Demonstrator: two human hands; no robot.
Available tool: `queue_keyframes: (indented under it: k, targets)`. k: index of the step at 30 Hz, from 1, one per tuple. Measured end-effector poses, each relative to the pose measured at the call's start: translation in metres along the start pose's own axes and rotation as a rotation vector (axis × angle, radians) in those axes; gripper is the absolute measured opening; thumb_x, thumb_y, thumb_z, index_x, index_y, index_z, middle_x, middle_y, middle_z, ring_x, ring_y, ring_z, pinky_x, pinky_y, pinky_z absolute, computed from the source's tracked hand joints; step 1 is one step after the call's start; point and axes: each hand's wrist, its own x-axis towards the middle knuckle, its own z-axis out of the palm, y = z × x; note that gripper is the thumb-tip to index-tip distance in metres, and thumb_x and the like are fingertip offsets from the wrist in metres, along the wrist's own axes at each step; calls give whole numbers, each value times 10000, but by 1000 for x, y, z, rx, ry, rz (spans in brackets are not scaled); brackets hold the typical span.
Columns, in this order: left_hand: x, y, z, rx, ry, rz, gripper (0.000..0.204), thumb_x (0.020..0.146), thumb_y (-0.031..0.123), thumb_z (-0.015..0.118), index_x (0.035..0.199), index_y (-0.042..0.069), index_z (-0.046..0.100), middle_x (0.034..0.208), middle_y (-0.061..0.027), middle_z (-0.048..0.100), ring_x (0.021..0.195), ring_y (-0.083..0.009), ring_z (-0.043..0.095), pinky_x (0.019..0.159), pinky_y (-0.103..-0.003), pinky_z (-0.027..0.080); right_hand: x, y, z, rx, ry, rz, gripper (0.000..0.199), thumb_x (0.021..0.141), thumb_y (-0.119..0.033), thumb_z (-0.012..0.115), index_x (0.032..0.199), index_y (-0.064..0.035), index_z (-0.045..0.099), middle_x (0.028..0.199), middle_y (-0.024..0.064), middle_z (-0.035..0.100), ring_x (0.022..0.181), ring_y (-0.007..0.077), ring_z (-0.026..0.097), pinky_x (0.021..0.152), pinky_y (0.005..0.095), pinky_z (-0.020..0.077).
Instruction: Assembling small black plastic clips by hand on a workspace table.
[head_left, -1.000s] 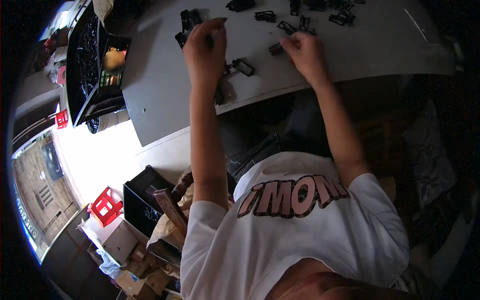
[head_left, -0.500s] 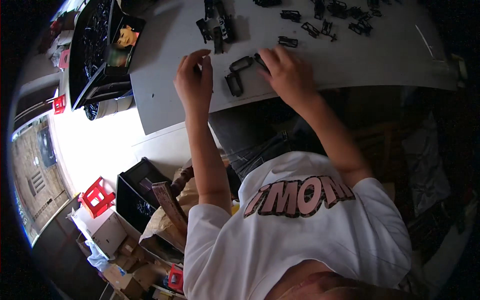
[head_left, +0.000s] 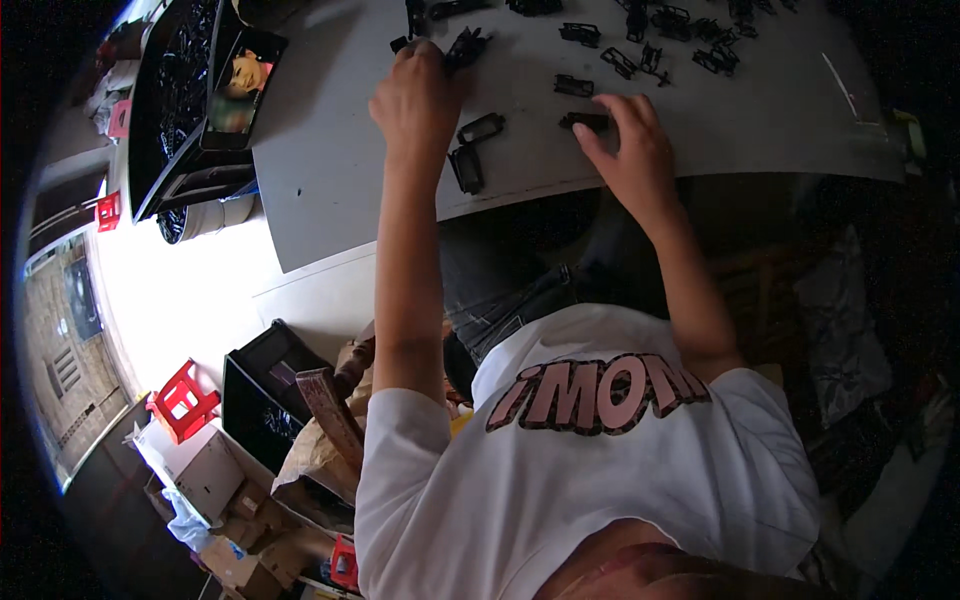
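My left hand (head_left: 415, 100) reaches to the cluster of black plastic parts at the back left of the grey table (head_left: 340, 150). Its fingers curl down among them and the fingertips are hidden; one dark part (head_left: 466, 48) shows right beside the knuckles. My right hand (head_left: 638, 145) is open, thumb and forefinger apart around the end of a small dark part (head_left: 582, 121) on the table. Between my hands, near the front edge, lie two black frame-shaped parts, one slanted (head_left: 481, 128) and one more upright (head_left: 466, 169).
Several more black parts (head_left: 620, 63) are scattered along the back right. A propped phone (head_left: 240, 90) and a black bin of dark pieces (head_left: 185, 100) stand at the left. Below are a red stool (head_left: 185, 400), a black crate (head_left: 270, 360) and cardboard boxes (head_left: 240, 565).
My left hand has moved away from me into the back-left cluster, whose parts have shifted. My right hand has moved right, and the dark part near its fingers now lies farther right.
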Motion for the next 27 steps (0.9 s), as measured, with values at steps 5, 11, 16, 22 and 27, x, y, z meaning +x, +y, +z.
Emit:
queue_keyframes:
  k: [5,11,16,22,27]
  targets:
    - [-7,-17,1,-187,65,2,308,693,318,721,879,105,601,917,-66,628,808,-314,624,640,-427,477,-4,6,0,-63,-43,-143,249,819,-162,655,1028,-45,585,983,86,541,817,265,604,678,340,498]
    - [-10,-25,-7,-362,122,-25,303,701,302,741,894,108,612,817,-56,658,755,-266,635,633,-384,479,7,11,-1,151,-109,0,197,815,-92,653,995,-26,609,921,80,553,742,222,614,651,314,502]
    - [-44,-16,-27,-586,184,37,256,718,193,744,902,90,599,767,-60,653,688,-251,629,620,-323,479,5,24,-4,90,-133,-82,225,808,-112,671,1007,-30,604,924,65,558,734,184,614,622,294,493]
    - [-103,10,-31,-816,-24,-56,245,712,101,709,921,52,590,811,-115,639,729,-267,628,658,-311,484,-3,12,-8,-73,-103,-230,268,791,-150,692,1015,-46,589,940,63,563,732,204,616,621,309,497]
    - [-118,25,-30,-800,-132,-17,243,707,78,700,922,46,591,847,-117,631,772,-272,625,690,-315,485,29,11,-11,-111,11,-269,271,784,-171,690,1012,-60,596,1001,64,578,827,251,619,687,322,505]
